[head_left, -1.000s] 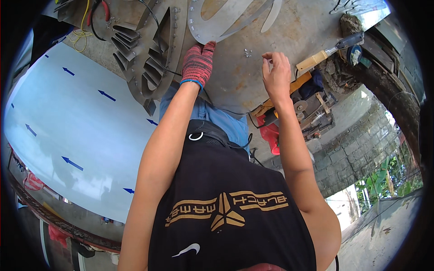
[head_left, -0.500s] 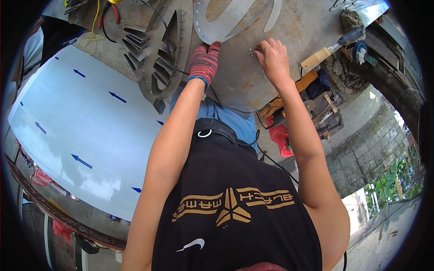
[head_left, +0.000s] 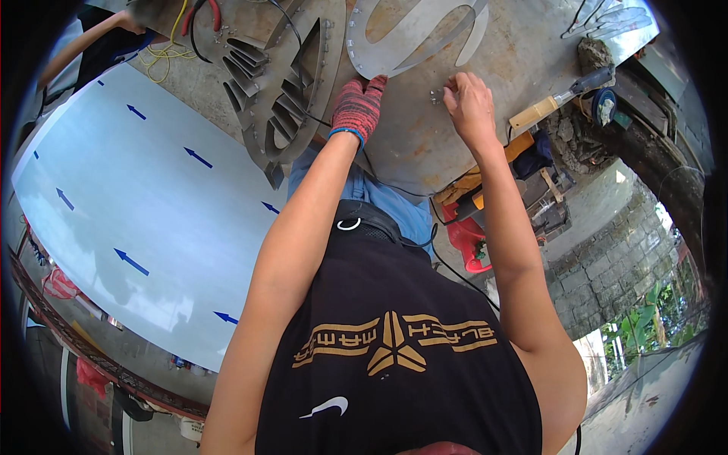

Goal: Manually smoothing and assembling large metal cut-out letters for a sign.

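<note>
Your right hand (head_left: 473, 111) has backed off the metal bits (head_left: 435, 98). Your left hand (head_left: 356, 111) touches the curved plate (head_left: 375, 64); neither grip is discernible. Uneven pressure could shift the plate.

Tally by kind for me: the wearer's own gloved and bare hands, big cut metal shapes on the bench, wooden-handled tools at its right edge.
Gloved left hand: 1
Bare right hand: 1
Cut metal shapes: 2 (finned shape, smooth curved shape)
Wooden-handled tool: 1
Total: 5
</note>
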`<state>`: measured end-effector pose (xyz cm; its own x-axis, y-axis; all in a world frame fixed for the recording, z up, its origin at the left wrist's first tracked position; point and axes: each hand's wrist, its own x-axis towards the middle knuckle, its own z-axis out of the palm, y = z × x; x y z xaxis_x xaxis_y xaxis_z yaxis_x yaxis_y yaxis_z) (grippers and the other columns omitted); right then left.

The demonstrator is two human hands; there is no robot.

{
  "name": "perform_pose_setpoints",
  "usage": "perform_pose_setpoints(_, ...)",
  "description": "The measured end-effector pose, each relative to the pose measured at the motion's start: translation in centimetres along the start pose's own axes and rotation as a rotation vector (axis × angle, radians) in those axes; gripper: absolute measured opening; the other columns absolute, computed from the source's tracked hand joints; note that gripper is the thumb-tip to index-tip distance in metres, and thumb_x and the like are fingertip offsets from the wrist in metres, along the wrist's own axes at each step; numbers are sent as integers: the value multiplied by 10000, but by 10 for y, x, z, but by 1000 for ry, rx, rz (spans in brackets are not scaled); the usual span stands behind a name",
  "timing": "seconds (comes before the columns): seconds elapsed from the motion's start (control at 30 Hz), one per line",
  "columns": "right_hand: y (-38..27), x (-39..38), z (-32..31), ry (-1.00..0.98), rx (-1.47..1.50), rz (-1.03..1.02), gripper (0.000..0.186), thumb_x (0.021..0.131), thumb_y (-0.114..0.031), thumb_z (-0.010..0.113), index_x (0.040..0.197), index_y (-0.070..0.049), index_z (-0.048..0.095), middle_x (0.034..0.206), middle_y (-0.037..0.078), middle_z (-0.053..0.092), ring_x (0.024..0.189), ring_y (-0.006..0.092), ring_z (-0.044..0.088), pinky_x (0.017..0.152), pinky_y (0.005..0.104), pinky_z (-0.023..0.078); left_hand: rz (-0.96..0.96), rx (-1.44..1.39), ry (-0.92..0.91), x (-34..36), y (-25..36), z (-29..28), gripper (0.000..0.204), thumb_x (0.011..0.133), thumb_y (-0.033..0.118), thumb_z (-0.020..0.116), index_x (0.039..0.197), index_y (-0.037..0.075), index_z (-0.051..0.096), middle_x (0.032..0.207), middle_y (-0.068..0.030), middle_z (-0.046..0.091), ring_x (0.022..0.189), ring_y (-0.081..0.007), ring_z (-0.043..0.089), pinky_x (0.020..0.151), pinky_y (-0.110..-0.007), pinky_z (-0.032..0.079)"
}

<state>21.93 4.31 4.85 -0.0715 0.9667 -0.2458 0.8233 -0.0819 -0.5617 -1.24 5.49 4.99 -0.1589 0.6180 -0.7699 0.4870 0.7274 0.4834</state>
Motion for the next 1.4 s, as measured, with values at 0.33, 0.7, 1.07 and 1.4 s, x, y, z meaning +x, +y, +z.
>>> perform_pose_setpoints(0.33, -2, 0, -4, -44, -35, -62, 162, 849, -119, 744, 983, -64, 671, 963, 114, 630, 967, 331, 596, 860, 436, 477, 56, 10, 28, -1, 2, 0, 602, 982, 557, 611, 1225, 12, 686, 1188, -251, 705, 1136, -444, 639, 987, -486, 487)
perform_pose_setpoints(0.7, -6, 7, -11, -75, -14, -154, 131, 846, -112, 756, 919, -52, 665, 960, 109, 611, 959, 327, 584, 846, 432, 475, 53, -45, 19, 5, -5, 7, 603, 967, 573, 617, 1178, 15, 705, 1161, -249, 710, 1103, -439, 650, 966, -487, 498)
perform_pose_setpoints(1.07, -85, 86, 15, -172, -212, -473, 107, 869, -153, 736, 932, -89, 677, 962, 60, 637, 976, 266, 605, 836, 403, 444, 81, -49, 9, 3, -4, 5, 552, 975, 527, 618, 1201, 30, 701, 1188, -259, 697, 1119, -452, 637, 953, -481, 498)
perform_pose_setpoints(1.4, -86, 100, 32, -254, -165, -476, 105, 904, -213, 729, 930, -112, 725, 944, 27, 667, 986, 247, 606, 837, 409, 413, 37, -78, 14, 5, -8, 7, 552, 974, 513, 636, 1237, 31, 693, 1192, -253, 701, 1115, -440, 645, 953, -462, 498)
